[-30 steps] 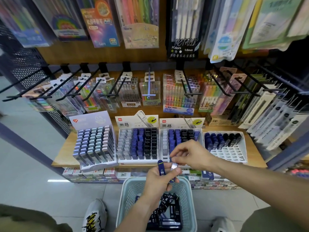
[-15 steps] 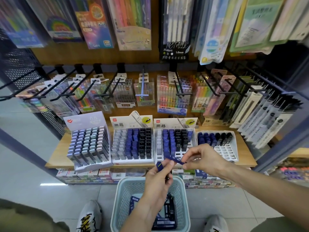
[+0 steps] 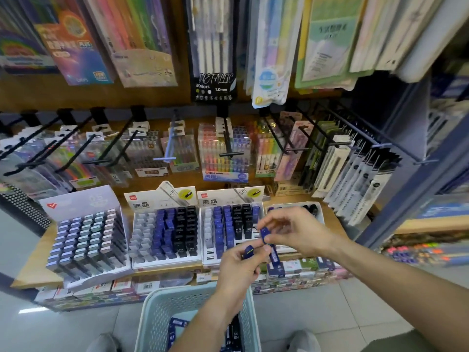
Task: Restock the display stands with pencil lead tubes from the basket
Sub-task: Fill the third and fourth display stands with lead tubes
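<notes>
A blue lead tube (image 3: 248,251) is gripped in the left hand (image 3: 237,271), fingers curled round it, cap end sticking out toward 12 o'clock. A 2nd blue tube (image 3: 269,246) is pinched betw. thumb and fingertips of the right hand (image 3: 299,232), tilted, lower end pointing to approx. 5 o'clock. Both hands are held close together, just above the front edge of the wooden shelf (image 3: 38,255), w/ the right at 1 o'clock of the left. The pale green basket (image 3: 152,316) is seen at 6 o'clock of the hands, on the floor, w/ more tubes (image 3: 234,335) lying inside; the left forearm crosses over it. Four display stands are lined up on the shelf: a grey-tube stand (image 3: 86,240) at 9 o'clock, two blue/black stands (image 3: 165,235) (image 3: 225,224) in the middle, and a white tray (image 3: 318,212) at 1 o'clock, mostly hidden behind the right hand. Pen packs (image 3: 223,153) are hung on hooks at 12 o'clock.
</notes>
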Demonstrator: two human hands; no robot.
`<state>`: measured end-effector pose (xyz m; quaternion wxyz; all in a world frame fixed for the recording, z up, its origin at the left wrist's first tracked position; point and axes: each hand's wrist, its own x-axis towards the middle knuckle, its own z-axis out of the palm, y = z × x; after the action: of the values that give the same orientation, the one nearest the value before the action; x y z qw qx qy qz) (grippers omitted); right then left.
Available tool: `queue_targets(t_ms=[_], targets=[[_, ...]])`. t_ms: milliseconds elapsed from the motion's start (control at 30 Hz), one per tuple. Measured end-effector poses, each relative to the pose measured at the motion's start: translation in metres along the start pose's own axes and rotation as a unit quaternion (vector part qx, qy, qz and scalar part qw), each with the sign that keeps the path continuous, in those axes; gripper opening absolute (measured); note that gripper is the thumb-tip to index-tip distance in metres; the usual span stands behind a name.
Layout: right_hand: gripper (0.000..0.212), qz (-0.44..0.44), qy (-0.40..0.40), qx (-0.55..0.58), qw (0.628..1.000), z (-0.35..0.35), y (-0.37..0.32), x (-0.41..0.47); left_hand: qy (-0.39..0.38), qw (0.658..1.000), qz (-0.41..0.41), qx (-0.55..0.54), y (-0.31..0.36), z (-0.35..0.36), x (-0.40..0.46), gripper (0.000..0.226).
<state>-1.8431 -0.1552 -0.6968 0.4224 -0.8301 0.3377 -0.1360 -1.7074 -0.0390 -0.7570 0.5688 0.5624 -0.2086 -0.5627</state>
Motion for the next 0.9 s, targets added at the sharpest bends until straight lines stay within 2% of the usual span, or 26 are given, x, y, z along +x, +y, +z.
queue_targets(t_ms=[167,300,500,567,767,900], targets=[[0.029,0.041,0.102,-0.016,0.994,-0.040,0.021,0.000,-0.012,0.998,-0.049,-0.037,0.005,0.040,0.025,0.028],[0.026,0.073,0.101,-0.071,0.990,-0.049,0.047,0.001,-0.012,0.992,-0.118,-0.045,0.001,0.064,0.038,0.048],[0.021,0.087,0.179,-0.131,0.971,-0.059,0.075,0.009,0.040,0.989,-0.142,-0.031,-0.008,0.064,0.047,0.038],[0.021,0.079,0.174,-0.156,0.969,-0.058,0.080,0.011,0.055,0.988,-0.142,-0.026,-0.015,0.061,0.047,0.028],[0.015,0.024,0.075,-0.269,0.960,-0.035,0.087,0.026,0.051,0.990,-0.130,-0.028,-0.029,0.054,0.047,0.023],[0.015,0.011,0.054,-0.304,0.951,-0.023,0.090,0.033,0.049,0.991,-0.121,-0.017,-0.034,0.054,0.049,0.016]])
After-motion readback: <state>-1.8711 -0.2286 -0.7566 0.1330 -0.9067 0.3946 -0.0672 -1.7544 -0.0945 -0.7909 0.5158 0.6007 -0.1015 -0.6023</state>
